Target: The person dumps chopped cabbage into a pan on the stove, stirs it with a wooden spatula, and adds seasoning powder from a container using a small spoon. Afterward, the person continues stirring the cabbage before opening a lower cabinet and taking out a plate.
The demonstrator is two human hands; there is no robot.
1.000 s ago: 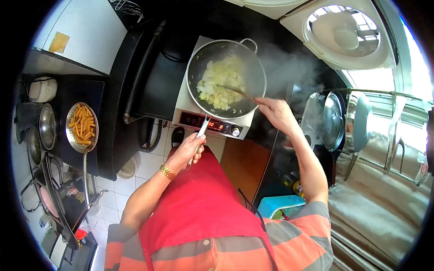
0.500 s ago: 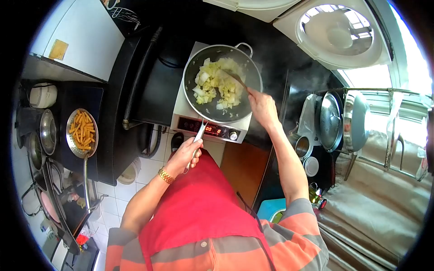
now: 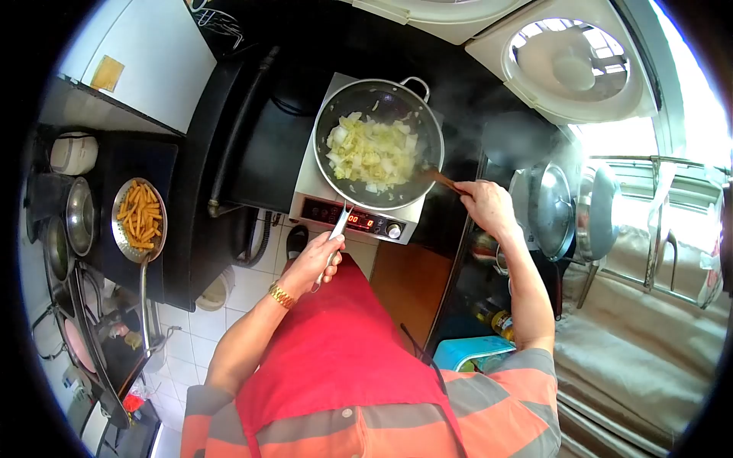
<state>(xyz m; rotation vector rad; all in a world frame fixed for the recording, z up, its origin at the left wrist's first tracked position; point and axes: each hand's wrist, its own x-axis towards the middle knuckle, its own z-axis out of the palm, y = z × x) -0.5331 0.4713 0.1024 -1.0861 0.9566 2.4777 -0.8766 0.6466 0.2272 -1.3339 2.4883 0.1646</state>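
Spreading dark around the cooking area, the worktop carries a pale cooker, its lit panel facing the person, presumably for easy reading and reach. The wide pan sits on the cooker, its handle pointing to seven o'clock, toward the person. The left hand is wrapped around that handle, likely to steady the pan. At the pan's four o'clock, the right hand grips a wooden spatula by its handle, probably keeping the fingers clear of the hot rim; its blade is hard to make out. Chopped, cabbage-like leaves heap across the pan's middle, pale yellow-green with whiter pieces, moist-looking, with a stray bit toward twelve o'clock.
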